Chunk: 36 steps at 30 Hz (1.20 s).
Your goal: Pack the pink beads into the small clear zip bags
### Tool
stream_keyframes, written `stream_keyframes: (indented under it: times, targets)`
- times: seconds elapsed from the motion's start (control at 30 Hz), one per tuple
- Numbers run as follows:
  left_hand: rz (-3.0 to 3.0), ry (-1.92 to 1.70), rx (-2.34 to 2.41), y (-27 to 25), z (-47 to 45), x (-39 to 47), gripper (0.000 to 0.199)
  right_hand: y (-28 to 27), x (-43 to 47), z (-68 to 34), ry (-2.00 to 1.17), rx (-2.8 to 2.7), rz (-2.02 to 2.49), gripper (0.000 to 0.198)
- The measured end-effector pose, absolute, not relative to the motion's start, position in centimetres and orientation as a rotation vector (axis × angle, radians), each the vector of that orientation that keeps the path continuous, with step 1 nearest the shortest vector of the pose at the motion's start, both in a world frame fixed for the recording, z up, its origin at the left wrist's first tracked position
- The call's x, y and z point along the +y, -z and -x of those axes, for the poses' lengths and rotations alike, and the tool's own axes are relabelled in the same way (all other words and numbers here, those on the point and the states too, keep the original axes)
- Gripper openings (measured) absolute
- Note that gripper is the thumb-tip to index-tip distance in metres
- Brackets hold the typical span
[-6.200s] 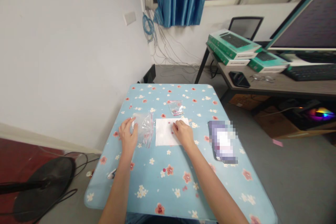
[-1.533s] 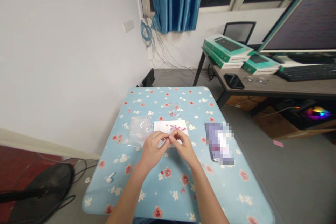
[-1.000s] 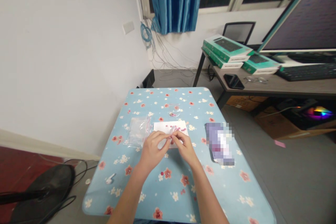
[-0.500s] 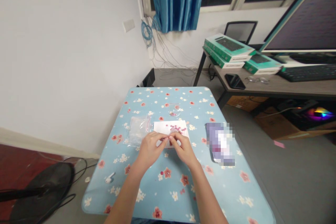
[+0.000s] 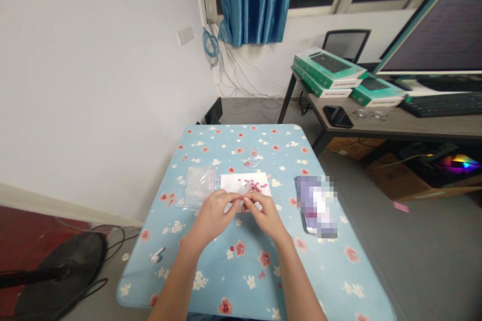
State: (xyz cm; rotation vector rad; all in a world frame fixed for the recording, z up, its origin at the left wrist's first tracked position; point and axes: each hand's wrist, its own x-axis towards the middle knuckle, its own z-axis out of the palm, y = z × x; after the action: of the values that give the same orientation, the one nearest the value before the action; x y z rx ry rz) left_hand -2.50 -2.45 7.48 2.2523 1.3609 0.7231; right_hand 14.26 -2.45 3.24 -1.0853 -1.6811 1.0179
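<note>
My left hand (image 5: 219,206) and my right hand (image 5: 262,206) meet fingertip to fingertip above the near edge of a white sheet (image 5: 230,181). Both are closed in a pinch. Whatever sits between the fingertips is too small and too covered to name. Small pinkish-red pieces (image 5: 259,184) like beads lie scattered over the right part of the sheet, just beyond my fingers. Left of the sheet lies a clear plastic bag (image 5: 198,186). Farther back is a small clear bag (image 5: 250,160) with a few reddish bits inside.
The flowered blue table (image 5: 211,281) carries a purplish, partly pixelated phone-like object (image 5: 314,205) at right and a white earbud (image 5: 157,256) at left. One red piece (image 5: 232,249) lies near the front. A desk with green keyboard boxes (image 5: 327,72) and a monitor stands at right.
My hands stay pinched together in nearly the same spot, with the right wrist shifted slightly outward. The things on the table have not moved.
</note>
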Motion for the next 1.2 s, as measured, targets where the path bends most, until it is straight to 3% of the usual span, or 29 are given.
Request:
stream_keyframes:
  times: [0.17, 0.43, 0.73, 1.2]
  targets:
    - [-2.386, -0.701, 1.325, -7.6, 2.83, -2.48, 0.018, -3.19, -2.6, -14.17, -1.065, -1.617, 1.079, 0.018]
    - [-2.407, -0.689, 1.353, -7.53, 2.79, -2.57, 0.014, -3.16, -2.41, -14.14, -1.126, -1.628, 1.027, 0.024]
    - [-2.21, -0.657, 1.294, -7.61, 3.34, -2.46, 0.021, -3.6, -2.68, -13.85, -0.945, -1.768, 1.102, 0.026]
    - [-2.168, -0.76, 1.456, -7.59, 2.63, -2.61, 0.013, -3.76, -2.67, -13.57, -0.895, -1.786, 1.118, 0.024]
